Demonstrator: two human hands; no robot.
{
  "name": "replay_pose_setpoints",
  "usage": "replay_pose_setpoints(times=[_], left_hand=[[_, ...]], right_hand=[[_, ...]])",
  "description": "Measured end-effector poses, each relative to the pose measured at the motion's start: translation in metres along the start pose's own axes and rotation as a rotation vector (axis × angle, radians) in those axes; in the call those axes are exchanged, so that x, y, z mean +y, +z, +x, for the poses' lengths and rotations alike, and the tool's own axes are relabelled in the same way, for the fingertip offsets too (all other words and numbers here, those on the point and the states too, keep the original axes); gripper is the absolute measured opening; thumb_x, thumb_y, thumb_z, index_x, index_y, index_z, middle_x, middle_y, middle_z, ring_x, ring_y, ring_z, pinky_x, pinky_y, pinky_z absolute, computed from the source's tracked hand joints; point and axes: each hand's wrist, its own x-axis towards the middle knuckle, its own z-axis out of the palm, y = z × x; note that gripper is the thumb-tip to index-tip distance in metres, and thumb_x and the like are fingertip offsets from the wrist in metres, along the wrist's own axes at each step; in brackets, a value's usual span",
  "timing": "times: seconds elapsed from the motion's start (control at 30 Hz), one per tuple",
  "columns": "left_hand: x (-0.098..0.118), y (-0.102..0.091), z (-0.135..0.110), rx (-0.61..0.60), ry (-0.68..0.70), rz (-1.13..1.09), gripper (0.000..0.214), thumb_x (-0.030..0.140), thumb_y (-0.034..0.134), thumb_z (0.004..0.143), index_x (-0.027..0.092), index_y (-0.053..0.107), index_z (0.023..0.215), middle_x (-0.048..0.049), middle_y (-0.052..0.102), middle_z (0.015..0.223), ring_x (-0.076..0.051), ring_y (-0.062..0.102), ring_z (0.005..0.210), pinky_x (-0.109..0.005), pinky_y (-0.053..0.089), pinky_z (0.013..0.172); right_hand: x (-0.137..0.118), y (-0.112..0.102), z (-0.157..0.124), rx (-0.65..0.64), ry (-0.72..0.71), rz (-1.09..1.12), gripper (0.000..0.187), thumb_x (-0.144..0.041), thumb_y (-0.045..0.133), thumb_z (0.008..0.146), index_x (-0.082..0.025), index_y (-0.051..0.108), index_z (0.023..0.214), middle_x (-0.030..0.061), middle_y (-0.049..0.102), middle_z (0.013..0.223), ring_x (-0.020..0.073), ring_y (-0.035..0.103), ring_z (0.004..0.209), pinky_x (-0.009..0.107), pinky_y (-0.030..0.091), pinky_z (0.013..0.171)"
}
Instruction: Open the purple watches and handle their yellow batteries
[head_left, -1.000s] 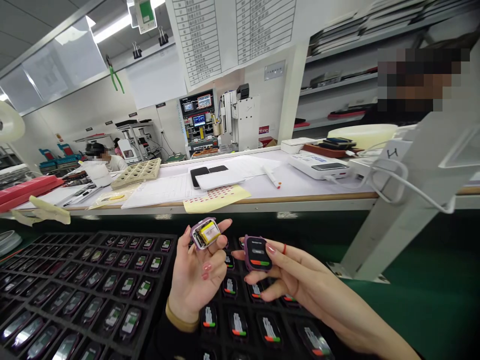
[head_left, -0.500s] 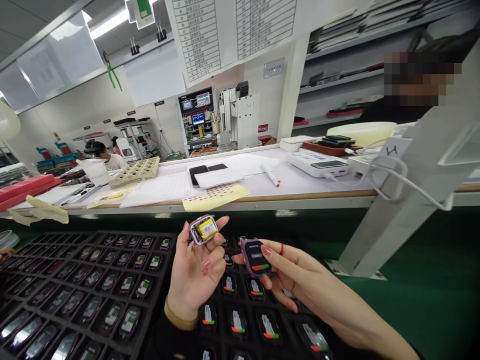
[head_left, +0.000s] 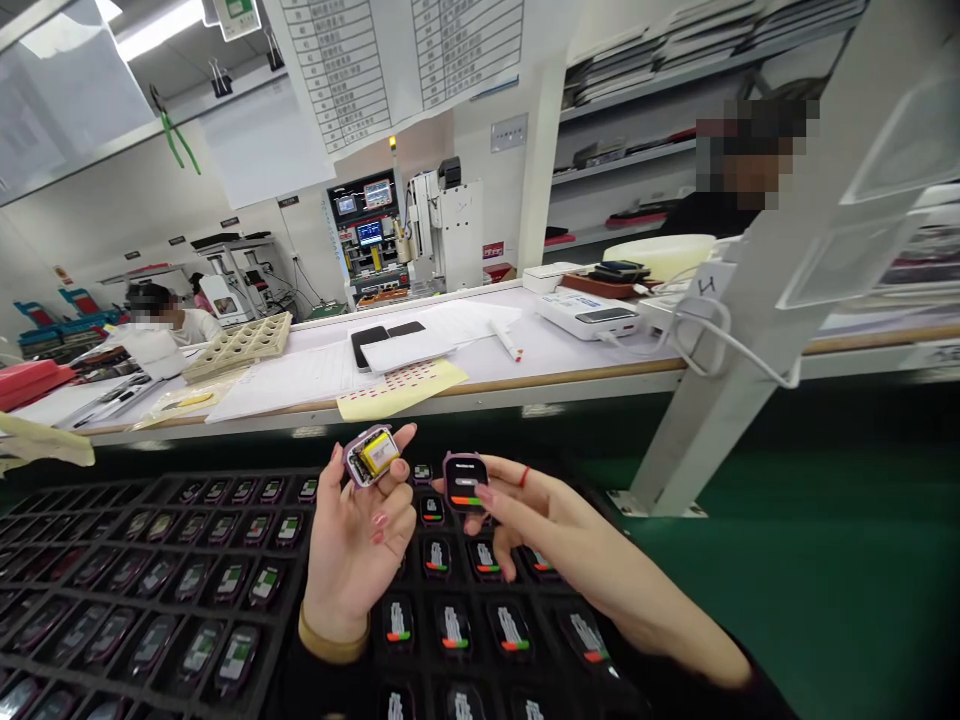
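While the left hand (head_left: 358, 550) is pinching an opened watch case (head_left: 352, 461) between thumb and fingers, its yellow battery (head_left: 381, 453) facing up, the right hand (head_left: 529, 508) is gripping a lit watch (head_left: 465, 478) just beside it, thumb overlapping the lower corner. Below both, black trays (head_left: 274, 630) are holding rows of watches (head_left: 452, 625). Beyond, a bench (head_left: 574, 372) is carrying papers (head_left: 289, 378) and a red-dotted yellow sheet (head_left: 367, 405). Farther back, a machine (head_left: 371, 260) is showing lit screens (head_left: 369, 233).
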Motion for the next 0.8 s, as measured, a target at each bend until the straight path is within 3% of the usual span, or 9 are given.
replay_pose_setpoints(times=[0.1,0.3,0.47,0.57,0.7,0.8], left_hand=[[0.0000,0.0005,0.0006,0.010,0.009,0.030,0.057,0.037,0.048,0.100,-0.008,0.048,0.135,-0.0103,0.068,0.082,-0.006,0.054,0.051,-0.015,0.047,0.047],[0.0012,0.0016,0.0007,0.048,0.064,0.125,0.054,0.033,0.062,0.094,-0.005,0.054,0.132,-0.0072,0.067,0.083,-0.003,0.049,0.051,-0.012,0.046,0.048],[0.0011,0.0016,-0.0023,0.122,0.193,0.519,0.055,0.020,0.078,0.082,0.016,0.061,0.134,-0.0026,0.064,0.093,0.000,0.046,0.058,-0.009,0.044,0.051],[-0.0005,0.0013,-0.0036,0.167,0.233,0.764,0.063,0.020,0.081,0.078,0.028,0.059,0.137,-0.0012,0.062,0.094,-0.003,0.049,0.063,-0.010,0.044,0.053],[-0.0036,-0.0010,-0.0031,0.184,0.276,0.974,0.066,0.027,0.081,0.079,0.032,0.055,0.139,-0.0021,0.065,0.101,-0.006,0.054,0.072,-0.011,0.044,0.054],[-0.0062,-0.0026,-0.0023,0.205,0.302,1.073,0.065,0.029,0.080,0.080,0.032,0.055,0.140,-0.0034,0.067,0.108,-0.011,0.062,0.089,-0.015,0.052,0.070]], right_hand=[[0.0007,0.0003,0.0009,-0.039,-0.024,-0.030,0.065,-0.055,0.083,0.081,-0.014,0.058,0.126,0.0130,0.066,0.108,0.0167,0.059,0.074,0.017,0.052,0.045],[-0.0002,-0.0020,0.0021,0.012,-0.054,-0.070,0.061,-0.053,0.080,0.081,-0.012,0.057,0.121,0.0129,0.066,0.100,0.0168,0.057,0.069,0.018,0.050,0.042],[-0.0008,-0.0024,0.0029,0.063,-0.055,-0.068,0.059,-0.057,0.079,0.080,-0.012,0.059,0.113,0.0155,0.069,0.105,0.0132,0.053,0.061,0.017,0.044,0.038],[0.0031,-0.0031,0.0042,0.107,-0.053,-0.092,0.060,-0.059,0.080,0.078,-0.012,0.060,0.110,0.0144,0.071,0.099,0.0098,0.048,0.054,0.015,0.038,0.036],[0.0061,-0.0045,0.0054,0.131,-0.047,-0.131,0.061,-0.063,0.079,0.078,-0.013,0.062,0.109,0.0123,0.070,0.096,0.0080,0.044,0.048,0.016,0.036,0.035],[0.0051,-0.0049,0.0043,0.144,-0.046,-0.126,0.061,-0.064,0.076,0.079,-0.014,0.064,0.112,0.0105,0.069,0.092,0.0128,0.050,0.054,0.019,0.042,0.036]])
